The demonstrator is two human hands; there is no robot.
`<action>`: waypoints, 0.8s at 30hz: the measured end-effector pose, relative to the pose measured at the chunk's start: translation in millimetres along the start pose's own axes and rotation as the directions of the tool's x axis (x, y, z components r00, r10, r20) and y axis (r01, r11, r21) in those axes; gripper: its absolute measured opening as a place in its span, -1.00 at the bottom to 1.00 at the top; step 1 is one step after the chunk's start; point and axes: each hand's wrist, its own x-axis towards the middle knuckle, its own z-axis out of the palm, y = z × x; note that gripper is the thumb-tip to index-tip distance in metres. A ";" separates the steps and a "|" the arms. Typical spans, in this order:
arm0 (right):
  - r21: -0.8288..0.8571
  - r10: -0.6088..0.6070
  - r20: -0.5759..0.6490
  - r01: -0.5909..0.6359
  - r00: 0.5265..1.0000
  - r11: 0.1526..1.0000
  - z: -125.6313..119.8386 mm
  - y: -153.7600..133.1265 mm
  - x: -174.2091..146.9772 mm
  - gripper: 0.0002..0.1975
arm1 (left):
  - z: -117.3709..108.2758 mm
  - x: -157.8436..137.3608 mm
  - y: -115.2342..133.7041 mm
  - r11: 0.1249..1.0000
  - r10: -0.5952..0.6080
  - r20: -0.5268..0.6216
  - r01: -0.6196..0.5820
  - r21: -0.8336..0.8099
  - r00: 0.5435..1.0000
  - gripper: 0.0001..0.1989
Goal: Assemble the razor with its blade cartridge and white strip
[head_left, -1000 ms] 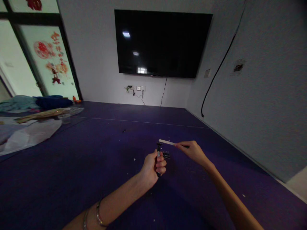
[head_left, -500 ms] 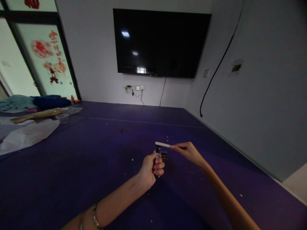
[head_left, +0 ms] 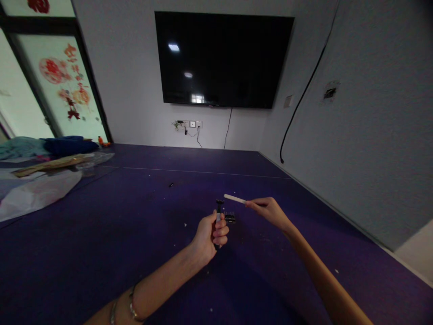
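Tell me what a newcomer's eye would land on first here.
Probably the big black flat-screen television on the far wall, with bright reflections on its screen. Next, near the centre above the purple floor, the left hand grips a dark, razor-shaped tool and the right hand holds a pale stick. Red decorations stand out on the glass door at far left.

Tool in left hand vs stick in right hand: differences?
Color: the tool is dark with a grey section; the stick is pale.
Shape: the tool widens into a head at its top; the stick is plain with a rounded tip.
Pose: the tool stands near upright in the left hand; the stick points sideways from the right hand.
Shared: both are slim and hand-held.
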 end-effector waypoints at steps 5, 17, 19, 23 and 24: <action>0.031 -0.030 0.049 0.028 0.998 0.999 2.6 -6.4 -1.2 -0.56 | -0.6 0.8 -1.6 1.000 0.015 0.002 -0.015 0.025 1.000 -0.68; 0.348 0.204 -0.290 -0.096 0.935 0.933 10.0 14.3 9.4 -0.44 | -0.6 7.4 6.4 0.932 0.221 0.188 -0.264 0.247 0.957 -0.73; 0.347 0.186 -0.306 -0.072 0.934 0.935 12.1 9.3 9.0 -0.46 | 1.0 12.0 13.4 0.907 0.238 0.241 -0.304 0.291 0.941 -0.73; 0.321 0.186 -0.294 -0.087 0.938 0.943 21.1 7.3 8.3 -0.49 | 4.3 22.6 27.3 0.861 0.249 0.336 -0.366 0.353 0.908 -0.72; 0.309 0.194 -0.281 -0.103 0.940 0.945 24.3 8.7 8.1 -0.50 | 4.7 25.2 29.9 0.851 0.253 0.351 -0.380 0.361 0.901 -0.72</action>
